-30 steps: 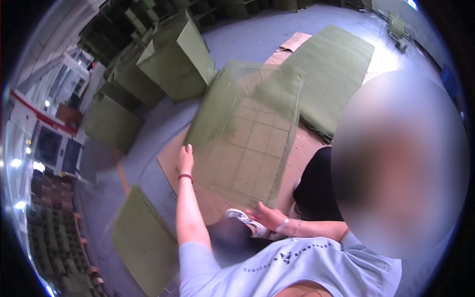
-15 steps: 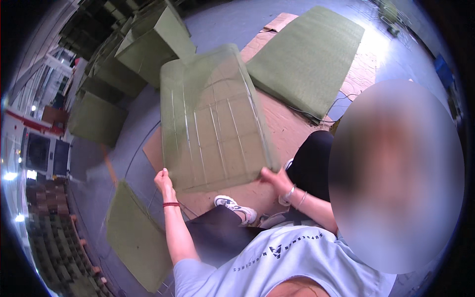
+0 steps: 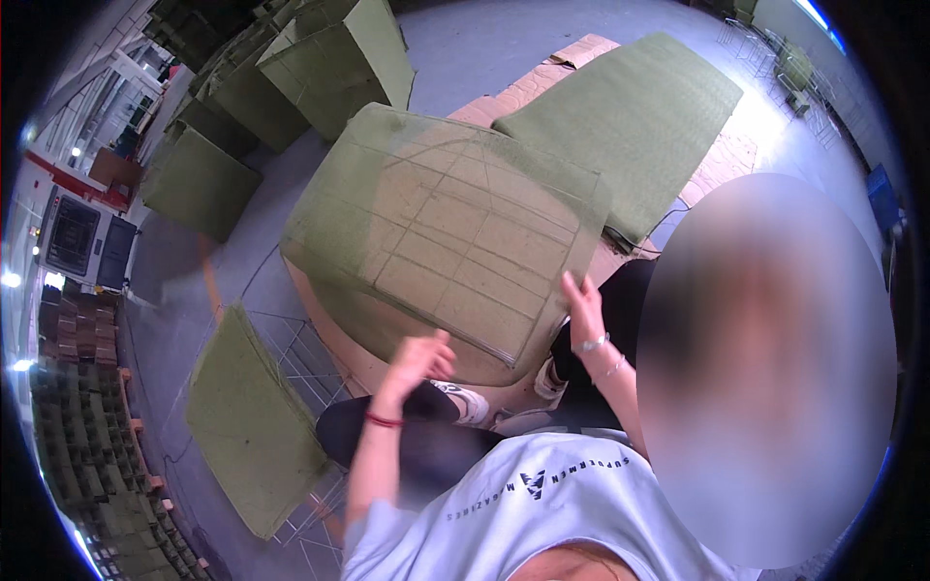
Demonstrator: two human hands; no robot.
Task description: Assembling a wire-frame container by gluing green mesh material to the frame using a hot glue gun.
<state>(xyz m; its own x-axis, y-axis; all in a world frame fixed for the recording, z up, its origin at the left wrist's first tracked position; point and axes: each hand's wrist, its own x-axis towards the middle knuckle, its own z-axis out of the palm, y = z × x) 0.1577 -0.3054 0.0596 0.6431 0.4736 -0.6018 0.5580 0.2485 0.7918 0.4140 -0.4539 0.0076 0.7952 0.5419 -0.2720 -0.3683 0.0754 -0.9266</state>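
Note:
In front of me a green mesh cover over a wire grid frame [image 3: 475, 228] lies tilted above cardboard; the cardboard shows through the mesh. My right hand [image 3: 585, 310] grips its right edge, thumb and fingers pinched on the rim. Close to the frame's near edge is my left hand [image 3: 418, 366], fingers loosely curled and thumb apart, with nothing visible in it. Whether its fingers touch the mesh, I cannot tell. Behind the frame to the right, a larger green mesh-covered panel [image 3: 630, 126] rests on the cardboard sheet [image 3: 727, 165].
Green mesh boxes [image 3: 334, 73] stand at the back left. A green mesh panel [image 3: 257, 426] with a bare wire frame [image 3: 300, 344] beside it lies on the floor at left. Stacked dark green pieces [image 3: 87, 465] line the far left. A blurred patch hides the right side.
The frame has turned clockwise and its far side has come lower. My left hand has left its corner and moved right; my right hand has shifted up along the edge.

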